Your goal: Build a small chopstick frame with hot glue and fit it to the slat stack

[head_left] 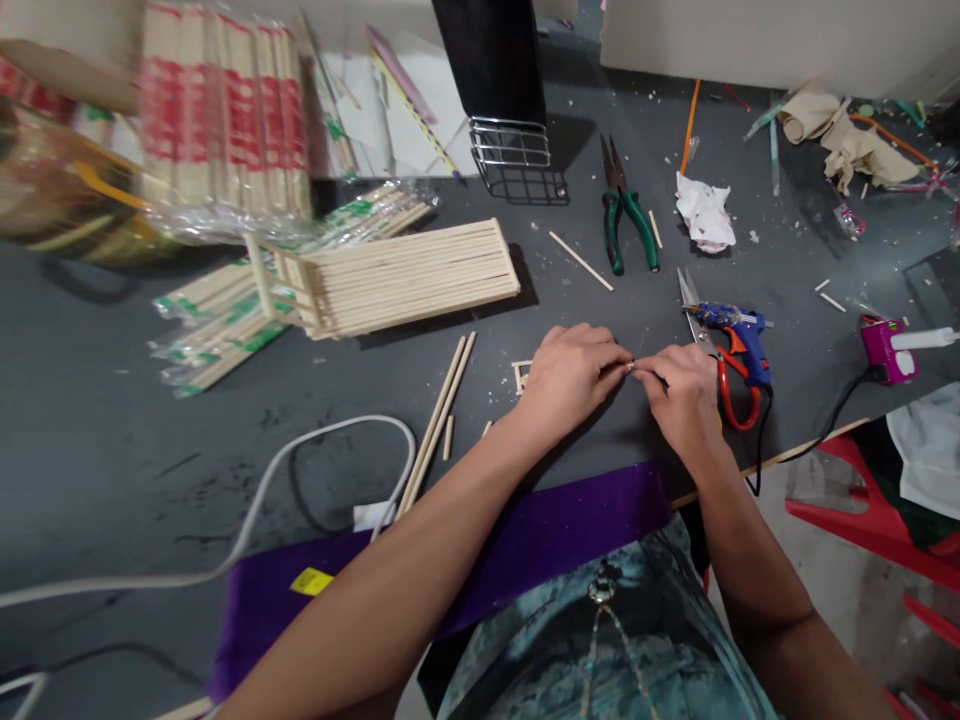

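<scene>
My left hand [568,378] and my right hand [684,393] meet over the grey table, both with fingers pinched. Between their fingertips is a tiny pale piece [631,368], mostly covered, its kind unclear. A small frame of wooden sticks [519,377] pokes out from behind my left hand. Beside my right hand lie red-handled scissors [741,405] and a blue glue gun [739,330], close together. To the left, a larger slatted model made of wooden sticks [416,278] rests on packs of wrapped chopsticks.
Green-handled pliers [631,225] and crumpled paper [705,212] lie beyond my hands. Loose sticks [439,425] and a white cable [281,465] are at left. A black holder with a wire basket [510,145] stands at the back. A purple cloth [577,525] covers the near edge.
</scene>
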Demonstrator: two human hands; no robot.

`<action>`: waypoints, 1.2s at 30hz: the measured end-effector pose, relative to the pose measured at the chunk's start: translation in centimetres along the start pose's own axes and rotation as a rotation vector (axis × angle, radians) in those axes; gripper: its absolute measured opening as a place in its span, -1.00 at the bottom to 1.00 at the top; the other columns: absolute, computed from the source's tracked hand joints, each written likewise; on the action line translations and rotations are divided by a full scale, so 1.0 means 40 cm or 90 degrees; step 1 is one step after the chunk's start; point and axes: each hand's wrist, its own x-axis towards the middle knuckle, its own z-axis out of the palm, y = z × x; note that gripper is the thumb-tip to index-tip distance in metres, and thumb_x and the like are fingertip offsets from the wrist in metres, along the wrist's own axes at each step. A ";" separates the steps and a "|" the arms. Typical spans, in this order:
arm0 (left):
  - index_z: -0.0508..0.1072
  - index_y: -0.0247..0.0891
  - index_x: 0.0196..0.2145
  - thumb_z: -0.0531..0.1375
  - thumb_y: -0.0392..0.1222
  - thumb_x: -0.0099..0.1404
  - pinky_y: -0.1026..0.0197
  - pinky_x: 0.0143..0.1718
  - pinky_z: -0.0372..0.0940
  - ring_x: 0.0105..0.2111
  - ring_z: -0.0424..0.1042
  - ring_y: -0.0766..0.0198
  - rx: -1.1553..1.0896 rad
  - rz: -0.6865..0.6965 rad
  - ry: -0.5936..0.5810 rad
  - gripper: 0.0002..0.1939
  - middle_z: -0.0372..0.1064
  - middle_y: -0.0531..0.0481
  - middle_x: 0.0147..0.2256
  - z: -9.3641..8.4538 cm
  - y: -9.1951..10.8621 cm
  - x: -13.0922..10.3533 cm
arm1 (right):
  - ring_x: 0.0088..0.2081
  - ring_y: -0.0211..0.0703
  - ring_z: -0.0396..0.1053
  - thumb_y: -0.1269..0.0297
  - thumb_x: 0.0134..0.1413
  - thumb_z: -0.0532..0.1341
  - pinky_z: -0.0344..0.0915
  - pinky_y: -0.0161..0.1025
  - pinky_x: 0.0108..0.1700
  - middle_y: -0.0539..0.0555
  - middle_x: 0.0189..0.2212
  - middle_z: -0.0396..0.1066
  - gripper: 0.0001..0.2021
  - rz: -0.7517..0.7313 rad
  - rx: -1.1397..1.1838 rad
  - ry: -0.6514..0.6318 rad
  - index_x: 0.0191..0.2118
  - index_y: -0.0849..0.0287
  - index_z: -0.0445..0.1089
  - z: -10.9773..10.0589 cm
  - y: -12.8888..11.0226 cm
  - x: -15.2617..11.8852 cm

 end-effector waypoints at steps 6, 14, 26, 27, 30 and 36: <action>0.59 -0.19 -0.25 0.24 -0.24 0.37 0.09 -0.22 0.11 -0.22 0.44 0.13 -0.007 -0.011 0.004 -0.90 0.54 -0.01 -0.30 0.001 0.008 0.003 | -0.14 0.00 0.34 0.31 0.31 0.24 0.10 -0.05 -0.05 0.03 -0.26 0.57 -0.86 -0.001 0.009 -0.001 -0.25 0.06 0.57 -0.002 -0.001 0.001; 0.58 -0.20 -0.25 0.19 -0.24 0.36 0.08 -0.22 0.11 -0.22 0.43 0.12 0.006 -0.001 -0.004 -0.86 0.53 -0.03 -0.31 -0.003 0.010 0.002 | -0.15 0.01 0.31 0.33 0.31 0.22 0.14 -0.07 -0.07 0.06 -0.27 0.54 -0.86 -0.017 0.001 0.009 -0.24 0.08 0.54 0.001 0.003 0.003; 0.58 -0.19 -0.24 0.19 -0.23 0.35 0.08 -0.20 0.15 -0.20 0.43 0.10 0.001 -0.004 -0.012 -0.86 0.53 -0.05 -0.29 -0.004 0.008 0.006 | -0.17 0.00 0.28 0.40 0.20 0.21 0.11 -0.10 -0.12 0.07 -0.33 0.47 -0.89 -0.034 -0.091 -0.039 -0.35 0.10 0.44 -0.006 -0.003 0.035; 0.57 -0.19 -0.24 0.19 -0.23 0.35 0.08 -0.20 0.15 -0.20 0.43 0.10 0.003 -0.003 -0.011 -0.86 0.53 -0.05 -0.29 -0.003 0.008 0.006 | -0.17 0.00 0.28 0.40 0.21 0.20 0.10 -0.10 -0.12 0.07 -0.33 0.47 -0.89 -0.036 -0.089 -0.046 -0.34 0.09 0.43 -0.009 -0.002 0.036; 0.57 -0.18 -0.25 0.19 -0.23 0.35 0.09 -0.21 0.13 -0.21 0.43 0.10 0.011 0.000 -0.007 -0.87 0.53 -0.04 -0.29 -0.002 0.008 0.007 | -0.18 -0.01 0.26 0.40 0.21 0.19 0.10 -0.11 -0.12 0.07 -0.33 0.45 -0.89 -0.037 -0.083 -0.063 -0.33 0.09 0.43 -0.015 0.000 0.038; 0.58 -0.20 -0.23 0.20 -0.22 0.36 0.07 -0.21 0.12 -0.18 0.44 0.07 0.017 -0.007 -0.026 -0.86 0.53 -0.06 -0.28 -0.007 0.012 0.010 | -0.20 0.00 0.24 0.41 0.21 0.19 0.12 -0.11 -0.15 0.09 -0.35 0.43 -0.87 -0.033 -0.070 -0.061 -0.35 0.09 0.42 -0.015 -0.001 0.043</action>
